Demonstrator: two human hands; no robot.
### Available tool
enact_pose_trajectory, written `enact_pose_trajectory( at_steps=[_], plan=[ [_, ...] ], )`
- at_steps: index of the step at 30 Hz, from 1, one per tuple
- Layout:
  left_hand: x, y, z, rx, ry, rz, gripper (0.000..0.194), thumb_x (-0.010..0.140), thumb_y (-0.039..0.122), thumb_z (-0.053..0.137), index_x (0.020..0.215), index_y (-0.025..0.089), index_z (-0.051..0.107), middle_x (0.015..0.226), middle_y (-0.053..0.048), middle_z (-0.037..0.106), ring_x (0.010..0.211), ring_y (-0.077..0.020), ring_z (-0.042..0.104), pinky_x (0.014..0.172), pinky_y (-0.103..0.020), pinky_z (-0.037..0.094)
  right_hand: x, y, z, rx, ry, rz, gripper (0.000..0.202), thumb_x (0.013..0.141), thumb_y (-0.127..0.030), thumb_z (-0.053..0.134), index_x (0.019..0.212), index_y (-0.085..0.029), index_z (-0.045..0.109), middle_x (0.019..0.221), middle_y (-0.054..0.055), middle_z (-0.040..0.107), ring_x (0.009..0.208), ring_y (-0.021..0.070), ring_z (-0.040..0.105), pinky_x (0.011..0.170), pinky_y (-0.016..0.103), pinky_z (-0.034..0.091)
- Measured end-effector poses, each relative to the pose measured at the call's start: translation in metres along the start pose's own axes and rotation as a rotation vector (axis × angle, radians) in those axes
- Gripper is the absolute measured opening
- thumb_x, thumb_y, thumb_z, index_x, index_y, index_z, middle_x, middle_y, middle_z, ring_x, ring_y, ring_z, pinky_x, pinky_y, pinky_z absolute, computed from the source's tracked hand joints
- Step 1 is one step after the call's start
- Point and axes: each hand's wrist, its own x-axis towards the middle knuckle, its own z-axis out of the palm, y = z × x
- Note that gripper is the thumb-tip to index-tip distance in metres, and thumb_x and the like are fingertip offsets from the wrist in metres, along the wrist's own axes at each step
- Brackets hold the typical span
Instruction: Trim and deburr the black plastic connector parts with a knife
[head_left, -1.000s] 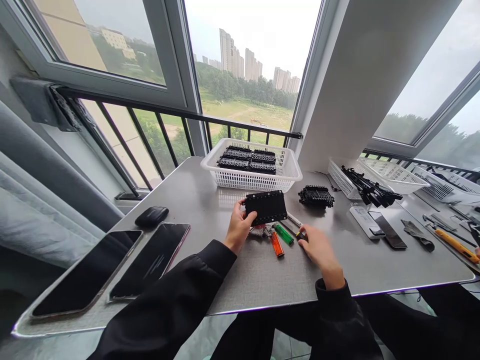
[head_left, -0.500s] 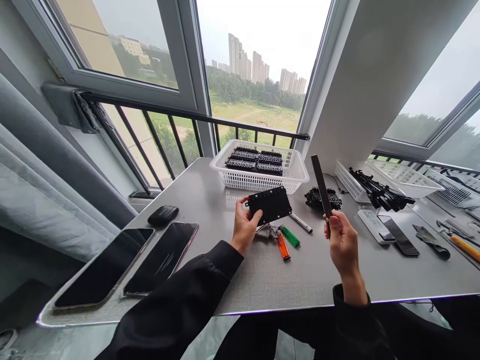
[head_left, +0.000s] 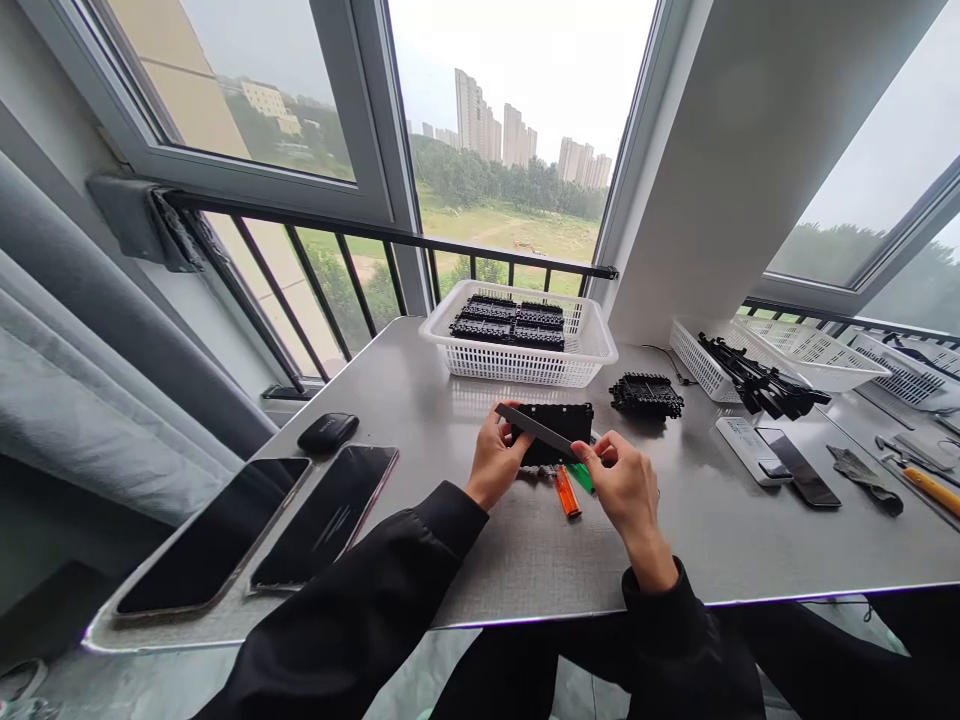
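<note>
"Right, straight to the middle: the left hand [head_left: 495, 462] has a black plastic panel [head_left: 571, 420] up above the tabletop [head_left: 517, 585], on the near side of the white mesh basket [head_left: 517, 367]!"

"And how's the grip there?"

"Closed on the panel's left end, thumb towards us. Over to the right hand [head_left: 624, 482]: thumb and fingers pinched together on the lower end of a flat grey bar [head_left: 541, 432]. That bar slants across the panel's front, its far end up by the left hand."

"Is it touching the panel?"

"Can't tell from this angle! Just below, there's an orange lighter [head_left: 568, 492] in plain sight, and a green lighter [head_left: 583, 480] partly covered by the hands."

"What about the rest of the field?"

"Black slotted panels [head_left: 508, 322] inside that basket, and a stack of black plastic parts [head_left: 646, 396] just right of it. Out left, two dark-screened devices [head_left: 214, 535] lie side by side, a small black case [head_left: 328, 432] near their far ends. Away to the right, a grey cloth [head_left: 866, 480] and an orange-handled tool [head_left: 931, 489]"
</note>
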Motion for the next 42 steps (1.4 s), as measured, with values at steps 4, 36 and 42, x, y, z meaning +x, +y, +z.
enact_pose_trajectory(
  at_steps=[4,36,42],
  plan=[
    [-0.001,0.000,0.000,0.030,0.005,0.048,0.034,0.068,0.024,0.071,0.099,0.017,0.060,0.080,-0.001,0.066,0.076,-0.0168,0.066,0.066,-0.026,0.051,-0.001,-0.004,0.006,-0.105,0.038,-0.010,0.051,0.082,-0.070,0.050,0.069,-0.022,0.060,0.061,0.002,0.064,0.057,0.0175,0.057,0.053,0.025,0.024],
    [-0.005,0.012,0.003,-0.078,-0.042,-0.073,0.041,0.063,0.034,0.078,0.096,0.017,0.059,0.071,-0.001,0.069,0.067,-0.0200,0.068,0.061,-0.030,0.056,-0.005,-0.006,0.007,-0.105,0.099,0.006,0.053,0.083,-0.072,0.047,0.068,-0.023,0.057,0.054,-0.001,0.058,0.052,0.0165,0.052,0.055,0.026,0.024],
    [-0.004,0.010,0.001,-0.168,-0.017,-0.137,0.046,0.062,0.033,0.079,0.098,0.017,0.055,0.072,0.000,0.069,0.062,-0.0171,0.066,0.059,-0.028,0.055,0.004,0.010,-0.012,-0.121,0.217,0.109,0.054,0.083,-0.073,0.046,0.067,-0.022,0.056,0.063,0.003,0.063,0.058,0.0194,0.056,0.055,0.026,0.025]
  ],
)
